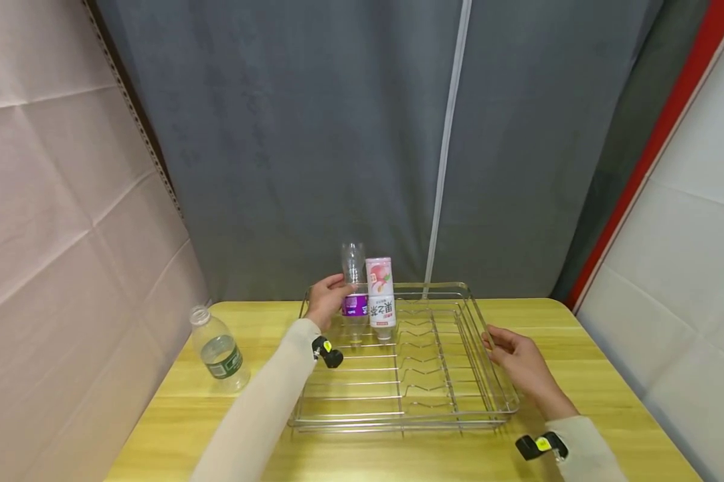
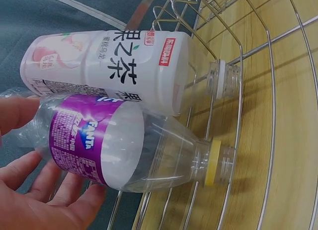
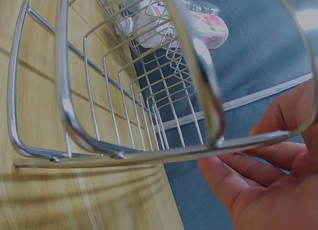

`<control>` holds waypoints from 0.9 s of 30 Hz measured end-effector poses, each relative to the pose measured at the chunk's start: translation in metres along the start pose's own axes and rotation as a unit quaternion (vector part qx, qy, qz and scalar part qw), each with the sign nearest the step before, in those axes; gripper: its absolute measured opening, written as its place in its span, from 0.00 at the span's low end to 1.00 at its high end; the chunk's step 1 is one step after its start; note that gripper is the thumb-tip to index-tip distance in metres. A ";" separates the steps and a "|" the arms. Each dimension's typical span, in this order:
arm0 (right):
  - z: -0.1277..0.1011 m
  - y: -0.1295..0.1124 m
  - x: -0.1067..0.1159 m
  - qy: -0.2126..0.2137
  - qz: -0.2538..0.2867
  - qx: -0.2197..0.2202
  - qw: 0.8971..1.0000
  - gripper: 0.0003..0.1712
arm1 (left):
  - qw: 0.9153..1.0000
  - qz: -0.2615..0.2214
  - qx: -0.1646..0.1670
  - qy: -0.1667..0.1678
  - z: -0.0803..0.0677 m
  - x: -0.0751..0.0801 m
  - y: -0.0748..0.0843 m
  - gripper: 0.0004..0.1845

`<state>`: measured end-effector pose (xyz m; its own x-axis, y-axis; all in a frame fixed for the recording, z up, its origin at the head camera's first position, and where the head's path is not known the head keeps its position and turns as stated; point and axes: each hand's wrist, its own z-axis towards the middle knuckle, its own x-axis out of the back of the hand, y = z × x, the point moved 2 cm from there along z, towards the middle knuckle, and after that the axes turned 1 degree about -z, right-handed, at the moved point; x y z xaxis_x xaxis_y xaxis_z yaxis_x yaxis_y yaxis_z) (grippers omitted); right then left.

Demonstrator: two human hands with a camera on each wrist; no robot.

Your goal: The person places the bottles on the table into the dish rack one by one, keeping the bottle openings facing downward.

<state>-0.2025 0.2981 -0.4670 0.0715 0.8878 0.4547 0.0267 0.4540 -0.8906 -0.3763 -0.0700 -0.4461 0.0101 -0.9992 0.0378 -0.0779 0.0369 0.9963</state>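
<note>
A clear Fanta bottle (image 2: 164, 155) with a purple label stands neck down in the wire dish rack (image 1: 398, 422), at its back left. My left hand (image 1: 328, 300) holds it, thumb on one side and fingers on the other. Right beside it, also neck down, is a white and pink fruit tea bottle (image 1: 381, 294). Both necks reach the rack's bottom wires in the left wrist view. On the rack's right side, my right hand (image 1: 521, 361) grips the rim wire between thumb and fingers; the right wrist view shows this hand (image 3: 273, 175) close up.
Left of the rack, a clear bottle (image 1: 220, 351) with a green label stands upright on the wooden table (image 1: 175, 428). A grey curtain (image 1: 314, 167) hangs behind the table. Pale fabric walls (image 1: 55, 234) close in both sides.
</note>
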 end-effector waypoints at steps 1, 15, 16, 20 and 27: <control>0.000 0.000 0.000 -0.001 0.001 -0.001 1.000 0.31 | 1.000 -0.001 0.001 0.001 0.000 0.001 0.000 0.34; 0.001 -0.001 0.002 -0.005 -0.003 0.000 1.000 0.32 | 0.999 0.039 -0.006 0.003 -0.013 0.007 0.017 0.37; 0.001 -0.001 0.002 -0.004 0.000 -0.002 1.000 0.32 | 0.999 0.038 -0.009 0.002 -0.013 0.007 0.018 0.37; 0.002 -0.001 0.002 -0.004 -0.003 0.001 1.000 0.31 | 0.999 0.030 -0.017 0.002 -0.018 0.007 0.024 0.38; 0.003 0.003 0.001 -0.004 0.007 -0.007 1.000 0.32 | 0.999 0.012 -0.033 -0.003 -0.032 0.008 0.036 0.36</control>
<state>-0.2056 0.3004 -0.4691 0.0634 0.8945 0.4425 0.0395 0.4408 -0.8967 -0.3473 -0.0766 -0.4074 0.0027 -0.9981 0.0621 -0.0114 0.0621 0.9980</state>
